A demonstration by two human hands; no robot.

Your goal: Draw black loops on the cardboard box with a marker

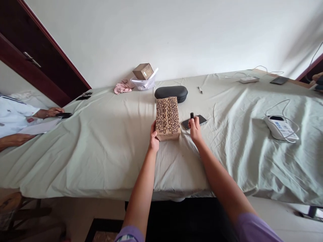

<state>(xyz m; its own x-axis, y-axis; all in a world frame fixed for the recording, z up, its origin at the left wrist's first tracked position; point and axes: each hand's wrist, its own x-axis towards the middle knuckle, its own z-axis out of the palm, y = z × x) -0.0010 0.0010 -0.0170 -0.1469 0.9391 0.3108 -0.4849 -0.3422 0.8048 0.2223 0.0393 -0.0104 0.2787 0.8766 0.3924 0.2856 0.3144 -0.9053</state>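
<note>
A brown cardboard box stands on the cloth before me, its top covered in rows of black looped marks. My left hand grips the box's left side, with the thumb at the near corner and some fingers hidden. Closed in a fist, my right hand holds a black marker whose dark end sticks up above the fingers. A dark phone lies flat just behind and beneath that hand. Behind the box is a black oblong case.
A pale green cloth covers the table. Near the wall sit a pink cloth, a plastic tub with a small box, and a pen. A white corded device lies right. At left, another person's hand holds something dark.
</note>
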